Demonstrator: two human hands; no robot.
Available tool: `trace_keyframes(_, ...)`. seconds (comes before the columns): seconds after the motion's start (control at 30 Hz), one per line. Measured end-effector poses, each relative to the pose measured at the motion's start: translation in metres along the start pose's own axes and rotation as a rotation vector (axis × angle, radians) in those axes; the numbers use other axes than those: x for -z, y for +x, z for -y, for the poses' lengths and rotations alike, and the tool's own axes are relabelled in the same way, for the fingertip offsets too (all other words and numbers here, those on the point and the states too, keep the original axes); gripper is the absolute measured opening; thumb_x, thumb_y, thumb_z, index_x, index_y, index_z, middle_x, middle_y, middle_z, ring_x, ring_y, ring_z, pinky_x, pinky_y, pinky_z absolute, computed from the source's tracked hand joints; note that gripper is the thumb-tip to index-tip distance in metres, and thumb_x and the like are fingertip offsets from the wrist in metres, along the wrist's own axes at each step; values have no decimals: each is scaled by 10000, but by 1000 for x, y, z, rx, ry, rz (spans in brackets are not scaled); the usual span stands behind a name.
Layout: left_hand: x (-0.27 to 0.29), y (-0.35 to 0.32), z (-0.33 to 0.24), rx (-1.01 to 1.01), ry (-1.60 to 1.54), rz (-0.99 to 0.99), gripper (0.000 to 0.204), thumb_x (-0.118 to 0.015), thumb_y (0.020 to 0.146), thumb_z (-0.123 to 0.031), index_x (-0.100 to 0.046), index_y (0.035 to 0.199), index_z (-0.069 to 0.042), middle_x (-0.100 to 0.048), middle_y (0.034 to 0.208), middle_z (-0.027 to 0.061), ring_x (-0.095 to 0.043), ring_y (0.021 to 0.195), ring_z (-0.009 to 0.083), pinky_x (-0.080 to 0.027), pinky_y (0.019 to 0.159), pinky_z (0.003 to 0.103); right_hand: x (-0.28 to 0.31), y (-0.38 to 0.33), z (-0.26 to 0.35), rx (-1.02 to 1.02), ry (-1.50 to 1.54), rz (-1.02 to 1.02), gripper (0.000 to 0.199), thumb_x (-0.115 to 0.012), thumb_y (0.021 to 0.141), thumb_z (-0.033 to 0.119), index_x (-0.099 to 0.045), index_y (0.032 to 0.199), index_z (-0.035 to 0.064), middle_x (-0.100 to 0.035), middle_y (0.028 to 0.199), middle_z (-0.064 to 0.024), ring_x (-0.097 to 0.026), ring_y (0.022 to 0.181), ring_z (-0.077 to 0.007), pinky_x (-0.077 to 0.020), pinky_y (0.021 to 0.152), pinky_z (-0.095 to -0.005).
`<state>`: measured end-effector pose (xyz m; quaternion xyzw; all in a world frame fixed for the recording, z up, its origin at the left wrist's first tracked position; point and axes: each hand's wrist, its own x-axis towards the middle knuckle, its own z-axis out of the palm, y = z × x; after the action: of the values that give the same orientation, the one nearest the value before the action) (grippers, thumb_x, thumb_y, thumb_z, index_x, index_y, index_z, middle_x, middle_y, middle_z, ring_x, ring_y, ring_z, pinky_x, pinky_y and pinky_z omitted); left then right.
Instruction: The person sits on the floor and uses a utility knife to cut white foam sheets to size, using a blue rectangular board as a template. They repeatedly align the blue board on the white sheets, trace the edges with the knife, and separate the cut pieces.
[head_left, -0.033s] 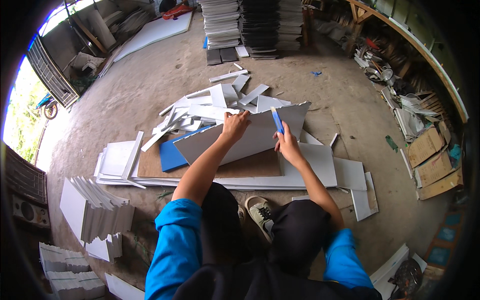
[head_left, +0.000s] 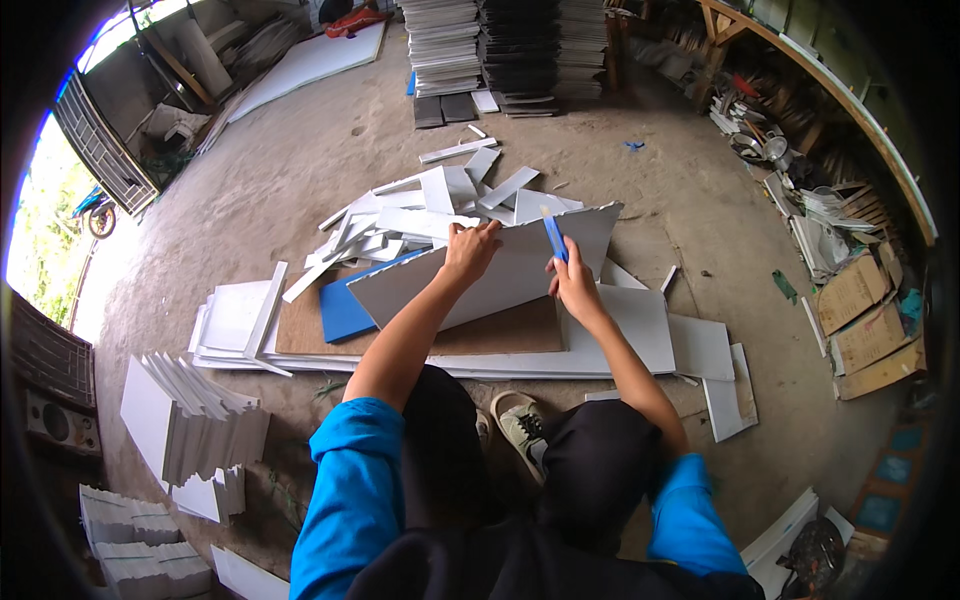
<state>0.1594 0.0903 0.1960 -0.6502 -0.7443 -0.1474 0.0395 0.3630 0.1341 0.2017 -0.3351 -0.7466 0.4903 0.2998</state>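
Observation:
A white foam-like board [head_left: 520,262] with a rough upper edge stands tilted on its long side. My left hand [head_left: 472,250] is closed over that upper edge near its middle, fingers on the far side. Further right, my right hand [head_left: 573,278] grips a blue-handled utility knife [head_left: 556,240] with its tip pointing up, at the board's upper edge. Under the board lie a brown sheet [head_left: 310,325] and a blue panel [head_left: 345,312], on top of larger white sheets [head_left: 630,335].
White offcuts [head_left: 435,195] are heaped beyond the board. Cut white panels [head_left: 195,420] stand at the left, with tall stacks of white [head_left: 440,50] and black sheets [head_left: 515,55] at the back. Flattened cardboard [head_left: 865,320] lies at the right. My shoe [head_left: 520,425] is close to the sheets.
The utility knife and my right hand have shifted very slightly upward. My left hand and the board look the same.

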Motion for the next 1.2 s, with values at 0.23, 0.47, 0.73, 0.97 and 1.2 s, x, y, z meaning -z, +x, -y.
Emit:
trace_keyframes(0.23,3,-3,-2,-115,-3,-64,272,-506,853,-239,-463,1105,-145,-607,943,29,-565,925,196,-231,854,580,-16,65,-21,271,-14,-199,307,-421,892,95,-341,1184,47,-515,735,-82,-513,661,-196,-421,625,-320)
trace_keyframes(0.47,8,-3,-1,-287,-25,-53,233,-530,840,-220,-476,1061,-164,-572,945,-5,-509,953,177,-191,880,579,-21,102,-33,261,110,-132,321,-416,900,171,-351,1195,63,-532,764,-88,-535,692,-206,-421,643,-333)
trace_keyframes(0.73,0,-5,-15,-272,-8,-99,202,-563,819,-210,-478,995,-159,-558,898,-13,-541,890,158,-239,850,540,-15,95,-44,211,15,-240,358,-403,915,227,-334,1230,71,-528,1012,-201,-545,860,-345,-419,745,-392)
trace_keyframes(0.97,1,-4,-20,-241,-23,-95,211,-543,830,-235,-487,1023,-170,-555,870,-9,-559,865,165,-266,788,487,2,31,-37,-1,-101,-86,389,-409,912,156,-284,1248,6,-523,959,-248,-544,855,-381,-422,732,-424)
trace_keyframes(1.2,-1,-7,-11,-225,25,-83,220,-552,823,-232,-487,1014,-145,-572,921,-8,-553,888,164,-269,788,478,7,-23,-18,208,-311,-142,238,-443,897,132,-395,1081,-10,-574,731,-229,-571,678,-398,-431,548,-457)
